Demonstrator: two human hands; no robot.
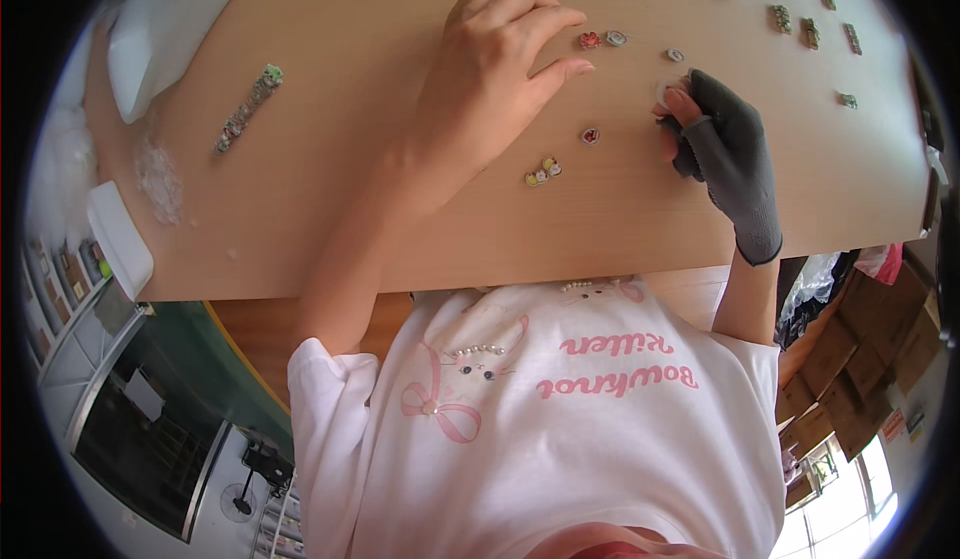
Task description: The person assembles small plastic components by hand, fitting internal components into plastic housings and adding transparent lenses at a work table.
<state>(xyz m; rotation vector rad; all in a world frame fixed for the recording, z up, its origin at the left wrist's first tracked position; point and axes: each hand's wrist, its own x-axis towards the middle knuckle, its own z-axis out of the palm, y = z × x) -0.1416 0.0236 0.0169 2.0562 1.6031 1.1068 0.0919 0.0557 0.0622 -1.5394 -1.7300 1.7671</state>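
Wooden tabletop point(330, 149), smooth, pale brown; near edge runs straight just above the person's white shirt. Broad bare strip of wood lies between that edge and the hands.

Left hand point(490, 79), bare, rests palm-down, fingers loosely spread, gripping nothing; fingertips just beside a small red button point(589, 40) and a grey round button point(616, 37).

Right hand point(725, 149) in a grey knit fingerless glove, fingers curled narrow around a small pale disc point(664, 92); disc mostly covered, shape hard to make out.

Loose on the wood: round button point(590, 136), yellow-white button cluster point(543, 171), small ring-shaped button point(676, 55). Long beaded strip point(248, 109) well to the left. Short stacks of pieces point(812, 32) top right, too small to identify, some cut off by the rim.
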